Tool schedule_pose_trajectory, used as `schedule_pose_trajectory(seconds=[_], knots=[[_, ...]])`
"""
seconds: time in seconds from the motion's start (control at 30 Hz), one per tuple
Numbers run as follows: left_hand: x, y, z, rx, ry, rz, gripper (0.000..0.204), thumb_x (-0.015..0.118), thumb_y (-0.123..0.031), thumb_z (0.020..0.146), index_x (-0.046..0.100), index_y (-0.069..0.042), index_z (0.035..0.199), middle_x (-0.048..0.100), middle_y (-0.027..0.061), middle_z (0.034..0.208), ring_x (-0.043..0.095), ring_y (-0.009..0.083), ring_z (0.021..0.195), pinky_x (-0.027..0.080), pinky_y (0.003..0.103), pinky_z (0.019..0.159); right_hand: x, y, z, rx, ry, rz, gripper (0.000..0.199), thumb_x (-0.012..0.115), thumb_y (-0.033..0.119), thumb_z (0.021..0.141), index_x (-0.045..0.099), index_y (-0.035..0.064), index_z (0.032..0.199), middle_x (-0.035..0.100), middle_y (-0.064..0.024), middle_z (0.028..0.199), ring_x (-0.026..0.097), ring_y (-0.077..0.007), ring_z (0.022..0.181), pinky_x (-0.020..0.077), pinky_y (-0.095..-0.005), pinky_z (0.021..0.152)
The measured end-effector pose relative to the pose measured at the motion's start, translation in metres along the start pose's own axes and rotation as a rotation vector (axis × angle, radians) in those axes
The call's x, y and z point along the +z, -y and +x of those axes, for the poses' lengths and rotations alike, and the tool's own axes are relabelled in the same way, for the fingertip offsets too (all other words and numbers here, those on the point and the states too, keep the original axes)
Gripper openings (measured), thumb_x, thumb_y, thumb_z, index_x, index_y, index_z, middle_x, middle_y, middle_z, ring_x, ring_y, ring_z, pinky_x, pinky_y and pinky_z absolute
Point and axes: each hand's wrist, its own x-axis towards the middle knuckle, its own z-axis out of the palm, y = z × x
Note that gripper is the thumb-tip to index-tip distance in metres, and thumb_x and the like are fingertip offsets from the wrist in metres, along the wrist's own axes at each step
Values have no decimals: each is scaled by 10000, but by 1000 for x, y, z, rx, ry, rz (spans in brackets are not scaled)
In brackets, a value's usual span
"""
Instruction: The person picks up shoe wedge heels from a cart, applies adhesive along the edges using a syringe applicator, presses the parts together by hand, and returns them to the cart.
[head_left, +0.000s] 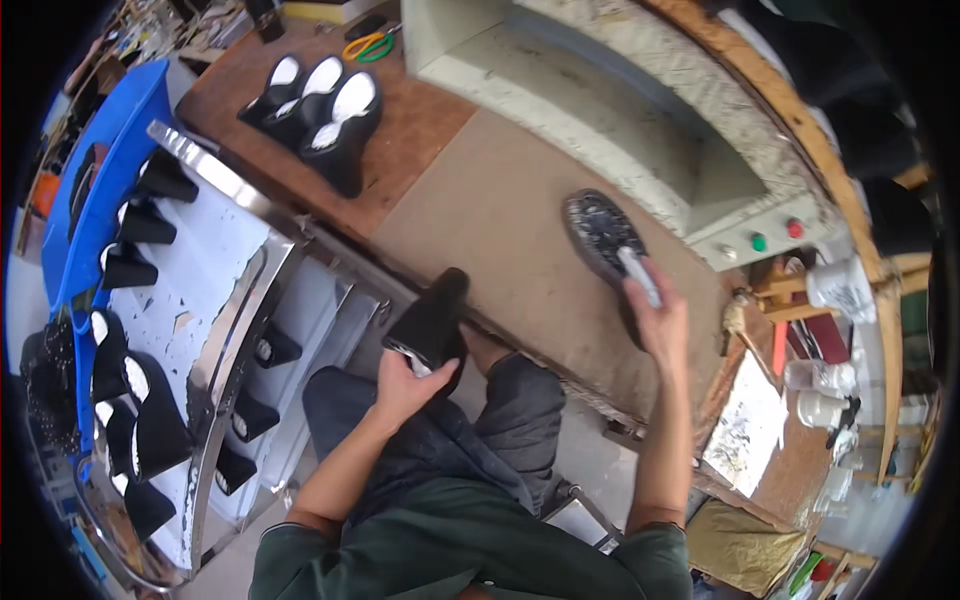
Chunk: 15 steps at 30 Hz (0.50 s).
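Left hand wrapped around a black shoe upper, fingers curled on its heel end, holding it over the lap at the bench edge. Its long axis runs from the hand up and right, toe pointing away toward the brown bench top.

Right hand is up on the bench, fingers pressed on a dark outsole, tread side up, plus something small and white under the fingertips; can't tell what, probably a brush or tube. The sole's long axis runs upper-left to lower-right, near end under the right hand, far end pointing at the grey machine housing.

Sole lies right of the upper and further out, well apart. Right hand is the one on it, left nowhere near.

Around: three more black uppers at the bench's far left, a metal rack of others on the left, green-handled scissors at the top
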Motion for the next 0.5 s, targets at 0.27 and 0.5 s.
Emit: schedule_pose_trajectory(seconds=[0.27,0.5], knots=[[-8,39,9,261,97,547,592,755,-154,703,476,-15,1207,472,234,1273,475,353,1184,399,370,981,-27,27,-37,9,16,-44,431,612,285,873,573,-9,1186,658,-125,999,598,-138,745,456,-242,647],[1,94,-7,412,-166,216,725,812,-213,641,430,54,1196,516,272,1181,512,396,1134,412,468,974,72,49,-72,-115,182,441,508,685,373,804,622,-45,1086,666,-152,952,615,-153,720,483,-257,655]])
